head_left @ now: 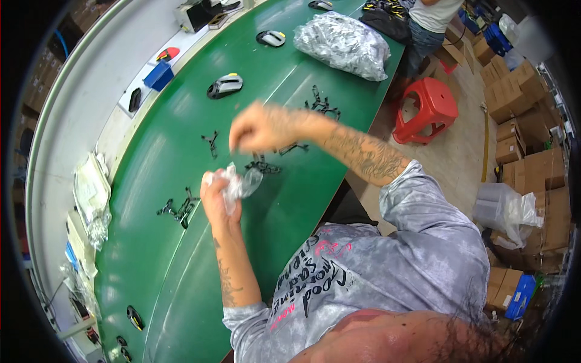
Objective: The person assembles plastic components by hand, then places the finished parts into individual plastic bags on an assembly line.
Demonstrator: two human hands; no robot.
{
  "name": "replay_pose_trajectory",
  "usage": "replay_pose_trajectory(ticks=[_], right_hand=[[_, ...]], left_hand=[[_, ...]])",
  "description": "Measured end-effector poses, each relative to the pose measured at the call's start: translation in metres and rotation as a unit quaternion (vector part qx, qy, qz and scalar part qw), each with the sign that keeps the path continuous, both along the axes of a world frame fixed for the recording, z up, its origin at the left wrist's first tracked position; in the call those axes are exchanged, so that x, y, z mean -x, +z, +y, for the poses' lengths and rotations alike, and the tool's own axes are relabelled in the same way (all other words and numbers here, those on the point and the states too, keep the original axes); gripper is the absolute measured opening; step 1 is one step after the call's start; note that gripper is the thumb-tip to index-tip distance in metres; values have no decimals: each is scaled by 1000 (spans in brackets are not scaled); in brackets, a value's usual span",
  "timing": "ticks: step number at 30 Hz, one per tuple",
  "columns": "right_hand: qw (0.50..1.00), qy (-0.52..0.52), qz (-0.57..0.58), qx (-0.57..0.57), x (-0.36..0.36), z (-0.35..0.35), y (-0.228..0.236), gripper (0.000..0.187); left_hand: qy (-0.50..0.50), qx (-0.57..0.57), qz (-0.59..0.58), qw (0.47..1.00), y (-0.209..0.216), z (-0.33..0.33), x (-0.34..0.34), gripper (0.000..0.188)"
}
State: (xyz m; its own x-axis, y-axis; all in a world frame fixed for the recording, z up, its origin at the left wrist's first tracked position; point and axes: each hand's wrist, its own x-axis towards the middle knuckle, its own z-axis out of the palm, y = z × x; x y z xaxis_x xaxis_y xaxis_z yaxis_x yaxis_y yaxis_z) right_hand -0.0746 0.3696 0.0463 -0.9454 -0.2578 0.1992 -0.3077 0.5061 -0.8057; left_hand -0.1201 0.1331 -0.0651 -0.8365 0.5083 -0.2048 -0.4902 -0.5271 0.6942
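Note:
My left hand [219,196] is closed around a crumpled clear plastic bag [248,183], held above the green bench. Just above and to the right of it, my right hand [260,128] is curled with its fingers together, slightly smeared by motion. Whatever sits between those fingertips is too small or blurred to tell. Thin black jointed parts lie on the bench around my hands: one black part [210,144] left of my right hand, another [264,165] beyond the bag, and another [180,210] left of my left wrist.
The long green bench [181,272] curves from lower left to upper right. Black-and-grey devices [225,86] rest along it, with a big bag of small clear packets [344,45] farther off. A red stool [425,109], cardboard boxes [514,91] and another person [423,27] are right.

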Motion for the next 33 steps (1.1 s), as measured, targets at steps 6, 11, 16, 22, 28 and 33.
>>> replay_pose_trajectory(ticks=[6,11,16,22,28,33], right_hand=[[766,-525,97,-358,33,317,18,25],[734,-498,-10,-461,28,399,-31,28],[679,-549,-33,-485,29,389,-52,37],[730,-621,18,-284,2,388,7,29],[786,-517,145,-306,-17,355,35,21],[873,-454,135,-117,5,302,55,23]], left_hand=[[59,56,71,994,26,-47,-29,27],[56,28,35,997,40,-91,-39,9],[53,54,60,995,50,-73,-27,18],[-9,51,135,989,71,-37,-30,17],[-64,44,114,990,62,-20,-43,19],[-63,106,89,988,55,-24,-56,22]])
